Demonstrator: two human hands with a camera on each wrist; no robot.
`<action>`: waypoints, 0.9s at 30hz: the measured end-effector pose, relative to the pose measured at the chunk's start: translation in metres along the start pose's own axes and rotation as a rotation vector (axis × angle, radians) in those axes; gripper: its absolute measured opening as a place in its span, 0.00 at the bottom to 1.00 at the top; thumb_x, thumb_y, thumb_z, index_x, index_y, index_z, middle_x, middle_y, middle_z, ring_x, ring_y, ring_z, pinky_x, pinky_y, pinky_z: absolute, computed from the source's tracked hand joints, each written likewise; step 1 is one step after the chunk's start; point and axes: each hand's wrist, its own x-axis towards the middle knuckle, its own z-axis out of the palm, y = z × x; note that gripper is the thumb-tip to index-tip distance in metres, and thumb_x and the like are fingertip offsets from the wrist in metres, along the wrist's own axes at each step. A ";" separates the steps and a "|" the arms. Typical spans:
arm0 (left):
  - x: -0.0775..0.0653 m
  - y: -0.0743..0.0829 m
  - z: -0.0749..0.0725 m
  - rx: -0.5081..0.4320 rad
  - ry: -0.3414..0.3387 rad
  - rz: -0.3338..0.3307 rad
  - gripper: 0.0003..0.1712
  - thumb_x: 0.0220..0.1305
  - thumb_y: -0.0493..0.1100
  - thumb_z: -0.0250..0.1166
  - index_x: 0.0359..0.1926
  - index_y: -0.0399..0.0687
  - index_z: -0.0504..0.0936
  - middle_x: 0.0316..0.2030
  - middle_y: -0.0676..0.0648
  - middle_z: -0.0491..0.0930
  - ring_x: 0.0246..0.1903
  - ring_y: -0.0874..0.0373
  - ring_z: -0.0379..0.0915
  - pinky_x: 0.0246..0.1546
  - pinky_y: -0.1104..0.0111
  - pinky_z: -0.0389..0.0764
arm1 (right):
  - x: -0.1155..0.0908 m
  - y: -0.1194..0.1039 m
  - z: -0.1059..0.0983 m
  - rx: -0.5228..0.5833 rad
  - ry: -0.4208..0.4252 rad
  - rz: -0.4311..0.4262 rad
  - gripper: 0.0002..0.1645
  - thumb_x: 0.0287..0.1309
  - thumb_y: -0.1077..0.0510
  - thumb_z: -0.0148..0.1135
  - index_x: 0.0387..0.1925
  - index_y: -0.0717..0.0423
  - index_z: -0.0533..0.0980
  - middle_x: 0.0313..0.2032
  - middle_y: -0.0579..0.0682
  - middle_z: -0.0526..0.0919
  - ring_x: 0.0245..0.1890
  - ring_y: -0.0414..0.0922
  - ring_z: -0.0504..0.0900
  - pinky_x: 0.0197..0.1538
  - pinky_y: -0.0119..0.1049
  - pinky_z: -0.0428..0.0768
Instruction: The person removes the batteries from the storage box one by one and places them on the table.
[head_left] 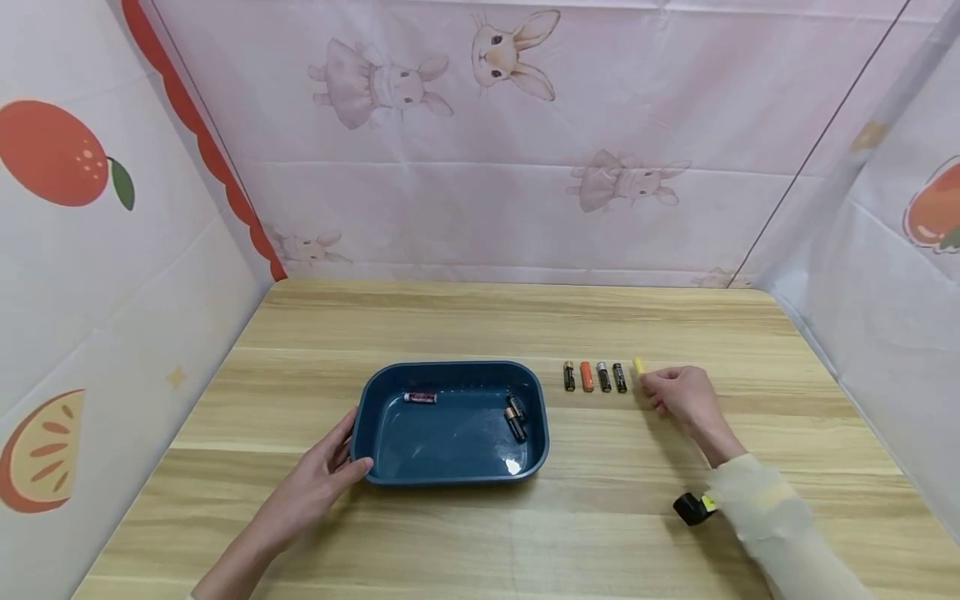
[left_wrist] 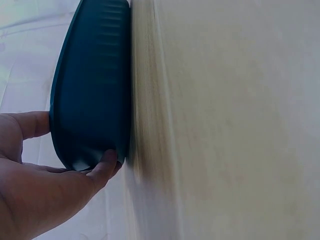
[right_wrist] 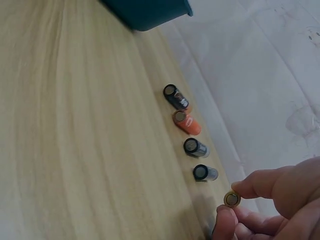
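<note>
My left hand [head_left: 322, 467] grips the left end of a dark blue plastic tray [head_left: 450, 481], thumb on the near rim and fingers around its outer side. Inside the tray lie a dark red battery [head_left: 420, 398] and two dark batteries touching or nearly so, one copper-topped [head_left: 515, 425]. With thumb and fingertips my right hand [head_left: 686, 398] pinches a yellow battery [head_left: 639, 366] at the right end of a row. The row also holds a black-and-copper battery [head_left: 569, 377], an orange battery [head_left: 587, 377], a black-and-silver battery [head_left: 603, 377] and a black battery [head_left: 619, 377].
Below the right forearm a small black object with a yellow-green part [head_left: 693, 508] shows beside the sleeve. The wooden table [head_left: 600, 533] is bordered by printed cloth walls [head_left: 480, 217] at the back and both sides.
</note>
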 end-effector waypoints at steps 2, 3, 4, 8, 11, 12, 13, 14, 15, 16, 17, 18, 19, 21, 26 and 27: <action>0.000 0.000 0.000 0.002 0.001 0.000 0.46 0.78 0.42 0.59 0.83 0.41 0.40 0.81 0.36 0.42 0.78 0.40 0.44 0.72 0.57 0.58 | 0.000 0.002 0.002 -0.054 0.019 -0.015 0.20 0.71 0.60 0.62 0.49 0.79 0.80 0.28 0.51 0.86 0.22 0.39 0.78 0.24 0.30 0.83; 0.000 0.000 0.000 0.002 0.001 -0.002 0.46 0.78 0.42 0.59 0.83 0.42 0.40 0.81 0.36 0.42 0.78 0.40 0.44 0.72 0.57 0.58 | 0.000 0.002 0.002 -0.077 0.025 -0.020 0.19 0.71 0.60 0.63 0.48 0.78 0.81 0.27 0.51 0.86 0.22 0.39 0.79 0.24 0.30 0.83; 0.000 0.000 0.000 0.003 0.001 -0.005 0.47 0.78 0.42 0.59 0.83 0.42 0.40 0.81 0.37 0.42 0.78 0.40 0.44 0.72 0.57 0.58 | 0.001 0.002 0.003 -0.100 0.031 -0.021 0.19 0.70 0.60 0.63 0.48 0.77 0.82 0.27 0.51 0.86 0.22 0.39 0.79 0.23 0.30 0.83; 0.000 0.000 0.001 0.012 0.004 -0.016 0.47 0.78 0.43 0.60 0.83 0.42 0.40 0.81 0.36 0.42 0.78 0.40 0.44 0.72 0.57 0.58 | 0.002 0.003 0.004 -0.186 0.050 -0.020 0.18 0.68 0.58 0.65 0.45 0.72 0.84 0.24 0.50 0.86 0.21 0.40 0.78 0.21 0.29 0.79; -0.001 0.000 0.001 0.016 0.006 -0.021 0.47 0.78 0.43 0.60 0.83 0.41 0.40 0.81 0.36 0.41 0.78 0.39 0.44 0.72 0.56 0.58 | 0.004 0.004 0.005 -0.225 0.060 -0.021 0.17 0.67 0.56 0.65 0.43 0.70 0.85 0.22 0.50 0.85 0.20 0.40 0.77 0.20 0.29 0.75; -0.001 0.000 0.001 0.015 0.006 -0.021 0.47 0.78 0.43 0.60 0.83 0.41 0.40 0.81 0.36 0.41 0.78 0.39 0.44 0.72 0.56 0.59 | 0.004 0.005 0.006 -0.242 0.065 -0.023 0.17 0.67 0.56 0.66 0.42 0.69 0.86 0.22 0.50 0.85 0.19 0.41 0.76 0.19 0.29 0.74; -0.001 0.000 0.001 0.015 0.007 -0.022 0.47 0.78 0.43 0.60 0.83 0.41 0.40 0.81 0.36 0.41 0.78 0.39 0.44 0.72 0.56 0.59 | 0.005 0.005 0.007 -0.255 0.069 -0.027 0.16 0.67 0.56 0.66 0.41 0.69 0.86 0.22 0.50 0.85 0.19 0.41 0.76 0.19 0.29 0.73; -0.001 0.000 0.001 0.014 0.007 -0.022 0.47 0.78 0.42 0.60 0.83 0.41 0.40 0.81 0.36 0.41 0.78 0.39 0.44 0.72 0.56 0.59 | 0.005 0.005 0.007 -0.267 0.074 -0.029 0.16 0.66 0.56 0.66 0.40 0.68 0.86 0.22 0.49 0.85 0.19 0.41 0.76 0.19 0.29 0.73; -0.001 0.000 0.002 0.013 0.007 -0.023 0.47 0.78 0.42 0.60 0.83 0.41 0.40 0.81 0.36 0.41 0.78 0.39 0.44 0.72 0.56 0.59 | 0.005 0.006 0.008 -0.276 0.078 -0.032 0.16 0.66 0.56 0.65 0.40 0.68 0.86 0.22 0.49 0.85 0.19 0.41 0.76 0.19 0.30 0.73; -0.001 0.000 0.002 0.013 0.007 -0.023 0.47 0.78 0.42 0.60 0.83 0.41 0.40 0.81 0.36 0.41 0.78 0.39 0.44 0.72 0.56 0.60 | 0.004 0.006 0.008 -0.285 0.084 -0.034 0.16 0.66 0.56 0.65 0.39 0.68 0.86 0.21 0.49 0.85 0.19 0.41 0.76 0.20 0.30 0.73; -0.001 0.000 0.002 0.012 0.008 -0.023 0.47 0.78 0.42 0.60 0.83 0.41 0.40 0.81 0.36 0.42 0.78 0.40 0.44 0.71 0.56 0.60 | 0.004 0.006 0.009 -0.296 0.090 -0.040 0.16 0.65 0.56 0.65 0.39 0.68 0.86 0.21 0.49 0.85 0.19 0.41 0.77 0.20 0.30 0.73; -0.001 0.000 0.002 0.013 0.008 -0.024 0.47 0.78 0.42 0.60 0.83 0.41 0.40 0.81 0.36 0.42 0.78 0.40 0.44 0.71 0.56 0.60 | 0.004 0.005 0.009 -0.306 0.094 -0.047 0.16 0.64 0.56 0.65 0.38 0.68 0.86 0.21 0.49 0.85 0.19 0.41 0.77 0.20 0.30 0.73; -0.001 0.000 0.002 0.013 0.009 -0.024 0.47 0.78 0.42 0.60 0.83 0.41 0.40 0.81 0.36 0.42 0.78 0.40 0.44 0.71 0.56 0.60 | 0.004 0.005 0.010 -0.313 0.100 -0.054 0.16 0.64 0.56 0.65 0.38 0.68 0.87 0.21 0.49 0.85 0.19 0.41 0.77 0.20 0.30 0.73; -0.001 0.001 0.002 0.016 0.010 -0.026 0.47 0.78 0.42 0.60 0.83 0.41 0.40 0.81 0.36 0.41 0.78 0.39 0.44 0.71 0.56 0.60 | 0.003 0.004 0.011 -0.322 0.110 -0.066 0.15 0.64 0.57 0.65 0.37 0.68 0.87 0.20 0.49 0.85 0.19 0.41 0.77 0.20 0.31 0.73; -0.001 0.000 0.002 0.013 0.011 -0.017 0.47 0.77 0.42 0.60 0.83 0.40 0.40 0.81 0.35 0.42 0.78 0.39 0.45 0.71 0.56 0.60 | 0.002 0.003 0.015 -0.345 0.126 -0.073 0.15 0.65 0.57 0.66 0.35 0.68 0.87 0.20 0.50 0.85 0.19 0.41 0.78 0.20 0.31 0.74; -0.001 0.000 0.002 0.013 0.012 -0.017 0.47 0.77 0.42 0.60 0.83 0.40 0.40 0.81 0.35 0.42 0.78 0.39 0.45 0.71 0.56 0.60 | 0.001 0.002 0.016 -0.350 0.127 -0.071 0.15 0.65 0.57 0.66 0.35 0.68 0.87 0.20 0.50 0.85 0.19 0.41 0.78 0.20 0.31 0.73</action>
